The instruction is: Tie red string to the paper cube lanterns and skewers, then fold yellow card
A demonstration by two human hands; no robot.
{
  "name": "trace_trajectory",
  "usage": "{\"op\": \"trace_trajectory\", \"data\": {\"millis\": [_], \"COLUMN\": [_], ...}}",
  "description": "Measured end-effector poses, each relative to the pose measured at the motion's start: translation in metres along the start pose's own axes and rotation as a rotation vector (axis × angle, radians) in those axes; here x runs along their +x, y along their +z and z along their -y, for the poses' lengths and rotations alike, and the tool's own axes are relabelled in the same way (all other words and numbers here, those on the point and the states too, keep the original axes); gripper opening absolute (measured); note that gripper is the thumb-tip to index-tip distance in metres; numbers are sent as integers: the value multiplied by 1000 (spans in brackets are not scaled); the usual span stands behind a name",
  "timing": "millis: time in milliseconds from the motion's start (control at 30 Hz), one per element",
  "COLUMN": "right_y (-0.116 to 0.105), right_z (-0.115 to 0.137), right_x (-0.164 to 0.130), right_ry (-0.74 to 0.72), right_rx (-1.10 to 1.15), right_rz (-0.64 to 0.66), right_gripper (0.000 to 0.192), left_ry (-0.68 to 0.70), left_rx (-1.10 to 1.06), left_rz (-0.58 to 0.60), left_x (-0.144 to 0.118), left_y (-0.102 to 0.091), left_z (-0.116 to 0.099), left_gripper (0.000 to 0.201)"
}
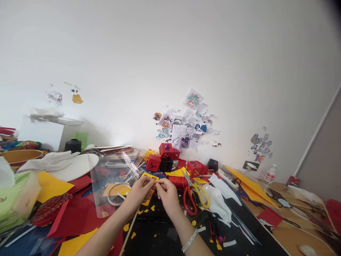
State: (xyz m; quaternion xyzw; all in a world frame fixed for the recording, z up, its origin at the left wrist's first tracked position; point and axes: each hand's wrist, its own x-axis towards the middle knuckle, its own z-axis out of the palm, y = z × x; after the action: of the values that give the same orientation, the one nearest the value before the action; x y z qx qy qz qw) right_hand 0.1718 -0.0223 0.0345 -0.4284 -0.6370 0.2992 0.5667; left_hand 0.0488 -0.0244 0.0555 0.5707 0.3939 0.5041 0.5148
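Note:
My left hand (142,190) and my right hand (167,193) meet over the black mat (151,234), fingertips pinched close together. Between them is a small yellow paper piece (155,180), mostly covered by the fingers. More yellow paper (147,201) shows just below my left hand. A spool of red thread (178,182) lies beyond my right hand. To its right rest red-handled scissors (189,201) and yellow-handled scissors (203,195), blades crossing. Under my left forearm runs a thin wooden stick (129,233). Small yellow scraps (133,235) are scattered over the mat.
Red and black paper cubes (153,163) stand against the wall. To the left are a roll of tape (119,193), red paper (80,217), a white plate (82,167) and a green tissue pack (18,201). A crumpled white tissue (220,204) and a plastic bottle (271,173) are rightward.

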Motion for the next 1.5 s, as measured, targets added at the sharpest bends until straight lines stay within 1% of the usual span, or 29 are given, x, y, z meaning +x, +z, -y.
{"op": "trace_trajectory", "data": {"millis": [167, 300, 533, 667, 833, 933, 1033, 1167, 1367, 1500], "right_y": [-1, -1, -1, -1, -1, 0, 1, 0, -1, 0], "right_z": [2, 4, 0, -4, -3, 2, 5, 5, 1, 0], "right_x": [0, -1, 0, 1, 1, 0, -1, -3, -2, -1], "right_ry": [42, 31, 87, 96, 107, 117, 90, 44, 15, 9], "right_rx": [61, 79, 101, 107, 169, 186, 153, 116, 63, 67], "right_rz": [-2, 18, 11, -14, -61, -18, 32, 46, 18, -6], "right_gripper": [16, 19, 6, 5, 8, 9, 17, 26, 25, 25], "left_ry": [-13, -22, -32, -45, -44, -33, -24, -17, 1, 42], "left_rx": [-6, -9, -6, -5, -6, -7, -7, -4, -8, -43], "left_rz": [15, 18, 1, -8, -12, -9, -5, 0, 1, -36], "left_x": [-5, -6, -8, -7, -7, -7, -7, -5, -3, -2], "left_y": [0, 0, -1, -2, -3, -2, -1, -1, 0, 1], "left_z": [-5, -7, -9, -10, -10, -10, -9, -6, -4, -5], "left_gripper": [42, 42, 41, 42, 43, 43, 43, 41, 38, 32]}}
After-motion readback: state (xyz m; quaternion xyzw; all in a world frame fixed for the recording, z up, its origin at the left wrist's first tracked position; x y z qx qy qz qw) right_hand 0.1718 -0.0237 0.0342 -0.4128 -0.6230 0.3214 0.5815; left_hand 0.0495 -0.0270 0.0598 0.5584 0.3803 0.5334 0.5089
